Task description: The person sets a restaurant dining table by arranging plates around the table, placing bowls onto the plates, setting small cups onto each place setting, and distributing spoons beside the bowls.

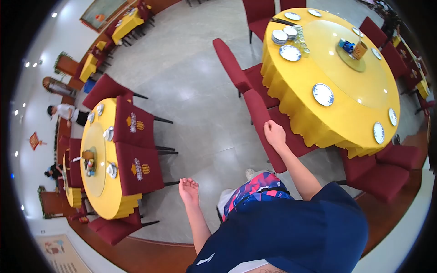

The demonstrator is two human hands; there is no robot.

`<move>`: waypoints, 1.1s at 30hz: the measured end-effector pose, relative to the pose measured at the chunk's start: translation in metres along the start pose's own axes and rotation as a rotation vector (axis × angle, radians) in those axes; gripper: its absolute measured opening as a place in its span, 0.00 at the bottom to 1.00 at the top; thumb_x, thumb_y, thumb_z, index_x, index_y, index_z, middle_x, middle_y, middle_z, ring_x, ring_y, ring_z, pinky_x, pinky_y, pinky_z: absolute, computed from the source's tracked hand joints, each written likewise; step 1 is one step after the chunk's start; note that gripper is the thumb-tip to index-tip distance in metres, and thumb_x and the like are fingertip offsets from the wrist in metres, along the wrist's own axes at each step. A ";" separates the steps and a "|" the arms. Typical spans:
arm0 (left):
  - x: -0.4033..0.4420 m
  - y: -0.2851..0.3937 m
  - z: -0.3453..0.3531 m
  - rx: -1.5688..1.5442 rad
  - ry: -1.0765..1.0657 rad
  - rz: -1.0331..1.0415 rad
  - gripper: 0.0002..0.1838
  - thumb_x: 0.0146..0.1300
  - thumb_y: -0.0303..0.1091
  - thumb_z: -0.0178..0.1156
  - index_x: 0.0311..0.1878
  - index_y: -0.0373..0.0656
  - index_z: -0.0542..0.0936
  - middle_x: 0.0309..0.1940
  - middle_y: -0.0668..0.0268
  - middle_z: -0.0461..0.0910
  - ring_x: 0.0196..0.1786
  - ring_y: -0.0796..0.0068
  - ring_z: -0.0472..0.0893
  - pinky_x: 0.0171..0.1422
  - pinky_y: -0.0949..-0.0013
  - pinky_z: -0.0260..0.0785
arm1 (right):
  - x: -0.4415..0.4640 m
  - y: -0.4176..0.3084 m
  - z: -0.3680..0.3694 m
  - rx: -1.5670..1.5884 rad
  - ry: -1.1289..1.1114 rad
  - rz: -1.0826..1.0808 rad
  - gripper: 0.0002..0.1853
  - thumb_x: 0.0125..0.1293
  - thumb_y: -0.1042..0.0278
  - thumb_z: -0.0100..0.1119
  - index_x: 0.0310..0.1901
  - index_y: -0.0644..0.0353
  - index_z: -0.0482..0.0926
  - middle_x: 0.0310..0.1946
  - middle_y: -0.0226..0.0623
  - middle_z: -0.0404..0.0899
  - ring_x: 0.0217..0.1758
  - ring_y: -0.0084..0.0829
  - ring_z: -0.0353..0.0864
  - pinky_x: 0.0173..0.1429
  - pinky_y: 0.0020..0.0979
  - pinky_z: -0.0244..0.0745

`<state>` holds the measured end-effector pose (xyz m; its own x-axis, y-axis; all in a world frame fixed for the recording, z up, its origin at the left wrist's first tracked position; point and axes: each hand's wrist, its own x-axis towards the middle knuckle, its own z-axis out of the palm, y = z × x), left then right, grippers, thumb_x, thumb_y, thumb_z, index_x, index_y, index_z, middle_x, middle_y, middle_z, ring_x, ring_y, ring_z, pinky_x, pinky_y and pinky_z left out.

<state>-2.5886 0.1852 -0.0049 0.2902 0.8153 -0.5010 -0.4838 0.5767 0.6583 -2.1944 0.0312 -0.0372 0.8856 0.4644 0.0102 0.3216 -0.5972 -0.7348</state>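
Noting a maroon chair (256,110) at the near-left edge of the yellow-clothed bench (298,77). Left hand (189,191): well apart from the bench, fingers loosely curled, nothing held. Right hand (275,135): fingers bent inward in front of the chair back; contact or grip cannot be told. Progress, judged from layout: single plates (323,94) lie spaced around the bench edge, so that part looks done. Remaining: stacked plates (279,38) and glasses (306,53) grouped toward the far-left edge, apparently not yet distributed.
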 end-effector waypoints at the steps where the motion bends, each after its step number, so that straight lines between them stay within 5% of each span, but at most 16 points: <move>1: 0.014 -0.004 0.003 0.005 -0.010 -0.028 0.13 0.72 0.44 0.49 0.31 0.51 0.70 0.31 0.68 0.77 0.34 0.73 0.75 0.42 0.66 0.69 | 0.007 -0.006 0.002 -0.001 0.005 -0.024 0.16 0.67 0.55 0.49 0.32 0.60 0.77 0.26 0.51 0.80 0.34 0.54 0.81 0.39 0.51 0.74; 8: 0.129 -0.037 0.048 0.101 -0.131 -0.430 0.12 0.70 0.45 0.51 0.33 0.51 0.71 0.31 0.68 0.77 0.35 0.72 0.75 0.43 0.64 0.70 | 0.040 -0.031 0.025 -0.097 0.052 0.073 0.14 0.65 0.56 0.52 0.31 0.58 0.77 0.23 0.47 0.80 0.30 0.50 0.82 0.36 0.49 0.75; 13: 0.239 -0.013 0.093 0.127 -0.238 -0.509 0.11 0.70 0.44 0.52 0.33 0.51 0.71 0.31 0.68 0.76 0.35 0.71 0.74 0.43 0.65 0.69 | 0.077 -0.039 0.050 -0.157 0.240 0.233 0.15 0.65 0.56 0.53 0.32 0.59 0.77 0.24 0.50 0.79 0.31 0.52 0.81 0.36 0.49 0.74; 17: 0.348 0.026 0.124 0.148 -0.298 -0.497 0.11 0.71 0.44 0.50 0.34 0.51 0.71 0.31 0.69 0.77 0.35 0.74 0.75 0.43 0.67 0.70 | 0.119 -0.066 0.065 -0.064 0.372 0.163 0.14 0.68 0.63 0.53 0.29 0.65 0.73 0.19 0.48 0.73 0.21 0.42 0.75 0.29 0.39 0.68; 21: 0.426 0.074 0.160 0.144 -0.341 -0.568 0.11 0.72 0.44 0.49 0.33 0.51 0.70 0.31 0.69 0.77 0.34 0.74 0.76 0.43 0.68 0.71 | 0.174 -0.118 0.092 -0.023 0.407 0.166 0.13 0.68 0.64 0.55 0.30 0.66 0.75 0.18 0.48 0.72 0.20 0.41 0.74 0.29 0.38 0.68; 25: 0.498 0.103 0.189 0.210 -0.373 -0.568 0.11 0.72 0.43 0.49 0.34 0.51 0.71 0.30 0.69 0.77 0.34 0.74 0.76 0.43 0.68 0.71 | 0.240 -0.181 0.122 0.015 0.429 0.077 0.06 0.69 0.71 0.50 0.39 0.64 0.74 0.24 0.46 0.76 0.27 0.42 0.77 0.36 0.37 0.72; 33: 0.609 0.117 0.260 0.192 -0.371 -0.581 0.11 0.69 0.36 0.50 0.52 0.48 0.70 0.34 0.66 0.77 0.36 0.73 0.76 0.44 0.67 0.72 | 0.314 -0.207 0.181 0.091 0.368 0.144 0.15 0.62 0.85 0.40 0.49 0.63 0.72 0.33 0.43 0.72 0.37 0.40 0.76 0.45 0.36 0.72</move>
<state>-2.2541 0.7621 -0.0869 0.7352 0.3179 -0.5987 -0.0217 0.8938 0.4479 -2.0436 0.4188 -0.0048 0.9855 0.1051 0.1333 0.1695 -0.5713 -0.8031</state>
